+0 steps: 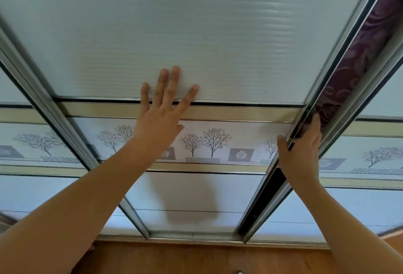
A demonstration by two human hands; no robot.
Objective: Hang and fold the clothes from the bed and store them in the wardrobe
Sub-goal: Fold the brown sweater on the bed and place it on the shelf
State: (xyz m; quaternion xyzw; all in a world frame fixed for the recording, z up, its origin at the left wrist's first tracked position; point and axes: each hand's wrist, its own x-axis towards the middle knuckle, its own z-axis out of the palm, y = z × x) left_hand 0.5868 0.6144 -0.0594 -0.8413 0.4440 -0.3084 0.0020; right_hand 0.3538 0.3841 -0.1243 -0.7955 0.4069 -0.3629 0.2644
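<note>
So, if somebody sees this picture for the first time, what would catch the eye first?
First, the frosted wardrobe door that fills the view, with two hands on it: the left hand lies flat with spread fingers at the centre, and the right hand grips the door's right edge. Next, the band of bare trees across the middle, and the purple patterned fabric in the gap at the upper right.

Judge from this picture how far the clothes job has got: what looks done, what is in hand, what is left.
Done: nothing shows; no bed or folded clothes are in view. In hand: the left hand lies flat on the wardrobe door, the right hand grips its edge beside a narrow gap with purple patterned material behind. Left: unclear; whether the door is opening or closing cannot be told.
</note>
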